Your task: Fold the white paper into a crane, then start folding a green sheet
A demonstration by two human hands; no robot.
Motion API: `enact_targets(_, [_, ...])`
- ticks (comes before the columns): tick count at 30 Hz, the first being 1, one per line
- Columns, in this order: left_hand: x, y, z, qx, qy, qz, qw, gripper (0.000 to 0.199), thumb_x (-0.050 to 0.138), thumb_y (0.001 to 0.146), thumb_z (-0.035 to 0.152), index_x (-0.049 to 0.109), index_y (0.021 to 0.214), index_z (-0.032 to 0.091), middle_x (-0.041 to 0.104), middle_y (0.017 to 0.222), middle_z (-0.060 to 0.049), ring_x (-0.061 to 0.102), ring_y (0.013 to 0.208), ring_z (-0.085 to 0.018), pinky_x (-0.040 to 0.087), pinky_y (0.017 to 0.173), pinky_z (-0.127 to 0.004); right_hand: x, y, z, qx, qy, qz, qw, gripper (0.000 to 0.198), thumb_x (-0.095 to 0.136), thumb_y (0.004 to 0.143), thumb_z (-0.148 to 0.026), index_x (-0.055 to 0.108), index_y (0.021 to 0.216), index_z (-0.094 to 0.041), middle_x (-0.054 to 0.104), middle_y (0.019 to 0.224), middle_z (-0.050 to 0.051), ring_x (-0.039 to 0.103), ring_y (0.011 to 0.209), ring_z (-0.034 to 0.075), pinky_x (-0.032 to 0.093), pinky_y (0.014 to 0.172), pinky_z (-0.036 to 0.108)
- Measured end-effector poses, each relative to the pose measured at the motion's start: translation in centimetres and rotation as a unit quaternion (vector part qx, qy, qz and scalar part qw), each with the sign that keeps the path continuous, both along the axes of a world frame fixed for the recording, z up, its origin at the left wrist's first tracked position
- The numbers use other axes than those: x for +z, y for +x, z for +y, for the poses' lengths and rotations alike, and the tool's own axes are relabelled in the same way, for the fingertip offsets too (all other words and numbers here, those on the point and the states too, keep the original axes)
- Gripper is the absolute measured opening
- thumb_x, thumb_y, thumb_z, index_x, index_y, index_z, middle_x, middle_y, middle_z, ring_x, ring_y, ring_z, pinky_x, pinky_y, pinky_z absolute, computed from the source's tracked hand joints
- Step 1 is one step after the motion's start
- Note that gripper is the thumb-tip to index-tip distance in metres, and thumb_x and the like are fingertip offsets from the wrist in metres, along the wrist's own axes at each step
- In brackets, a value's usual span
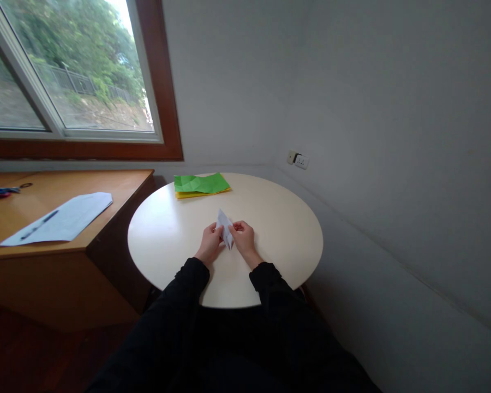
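Left hand (209,242) and right hand (244,236) nearly closed, both in a pinch on one folded white paper (225,222).

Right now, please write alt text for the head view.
A person's left hand and right hand hold a folded white paper at a round table. A green sheet lies over yellow paper near its far edge; a wooden desk stands at left.

white paper (223,220): partly hidden by hands (210,243) (244,237) | yellow paper (188,195): mostly covered (by green paper (202,184)) | window (94,82): cut off
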State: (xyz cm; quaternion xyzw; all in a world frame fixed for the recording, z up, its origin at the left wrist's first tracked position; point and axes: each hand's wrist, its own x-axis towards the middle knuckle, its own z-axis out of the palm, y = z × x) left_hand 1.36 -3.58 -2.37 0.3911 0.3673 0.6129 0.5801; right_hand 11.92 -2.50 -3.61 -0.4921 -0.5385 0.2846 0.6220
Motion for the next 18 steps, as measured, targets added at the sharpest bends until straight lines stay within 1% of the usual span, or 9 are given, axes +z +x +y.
enact_targets(2, [0.0, 0.1, -0.1, 0.004, 0.001, 0.001, 1.0, 0.023, 0.068, 0.061, 0.026, 0.06, 0.077, 0.012, 0.061, 0.064, -0.001, 0.054, 0.054, -0.011, 0.046, 0.055, -0.025, 0.2, 0.0, -0.2, -0.017, 0.015, -0.025, 0.999, 0.011, 0.059, 0.065, -0.028, 0.055, 0.068, -0.018, 0.061, 0.068, 0.001, 0.057, 0.065, 0.015, 0.048, 0.062, 0.027])
enact_targets(7, [-0.1, 0.3, -0.1, 0.016, 0.002, 0.003, 1.0, 0.024, 0.069, 0.062, 0.024, 0.06, 0.081, 0.012, 0.062, 0.067, -0.003, 0.056, 0.057, -0.011, 0.046, 0.058, -0.026, 0.6, -0.2, -0.8, -0.037, 0.047, -0.094, 0.994, 0.006, 0.055, 0.07, -0.023, 0.057, 0.072, -0.018, 0.059, 0.075, 0.003, 0.057, 0.07, 0.016, 0.045, 0.059, 0.026])
enact_targets(9, [-0.2, 0.3, 0.0, 0.023, 0.003, 0.005, 1.0, 0.025, 0.07, 0.061, 0.024, 0.06, 0.08, 0.012, 0.062, 0.066, -0.002, 0.056, 0.055, -0.011, 0.045, 0.056, -0.025, 0.8, -0.3, -1.0, -0.041, 0.059, -0.126, 0.989, 0.004, 0.055, 0.071, -0.021, 0.057, 0.07, -0.019, 0.059, 0.075, 0.003, 0.056, 0.071, 0.016, 0.046, 0.064, 0.028])
enact_targets(13, [-0.5, 0.2, 0.2, 0.036, 0.004, 0.005, 0.999, 0.028, 0.074, 0.058, 0.026, 0.06, 0.078, 0.012, 0.06, 0.063, -0.001, 0.054, 0.053, -0.01, 0.042, 0.054, -0.023, 0.8, -0.5, -1.3, -0.053, 0.075, -0.18, 0.979, 0.007, 0.054, 0.074, -0.018, 0.059, 0.069, -0.02, 0.06, 0.077, 0.004, 0.054, 0.078, 0.018, 0.044, 0.073, 0.031])
enact_targets(15, [-0.6, 0.2, 0.2, 0.039, 0.004, 0.0, 0.999, 0.03, 0.075, 0.056, 0.027, 0.059, 0.077, 0.012, 0.06, 0.063, -0.001, 0.054, 0.054, -0.01, 0.042, 0.054, -0.023, 0.7, -0.5, -1.4, -0.063, 0.086, -0.218, 0.97, 0.009, 0.053, 0.077, -0.018, 0.061, 0.071, -0.02, 0.06, 0.079, 0.004, 0.053, 0.082, 0.019, 0.043, 0.074, 0.031])
enact_targets(18, [-0.6, 0.2, 0.2, 0.037, 0.003, -0.013, 0.999, 0.034, 0.077, 0.055, 0.031, 0.06, 0.078, 0.012, 0.061, 0.065, -0.001, 0.055, 0.057, -0.011, 0.043, 0.056, -0.024, 0.5, -0.5, -1.4, -0.078, 0.109, -0.294, 0.946, 0.014, 0.051, 0.081, -0.018, 0.065, 0.08, -0.02, 0.061, 0.083, 0.005, 0.053, 0.084, 0.02, 0.044, 0.074, 0.03])
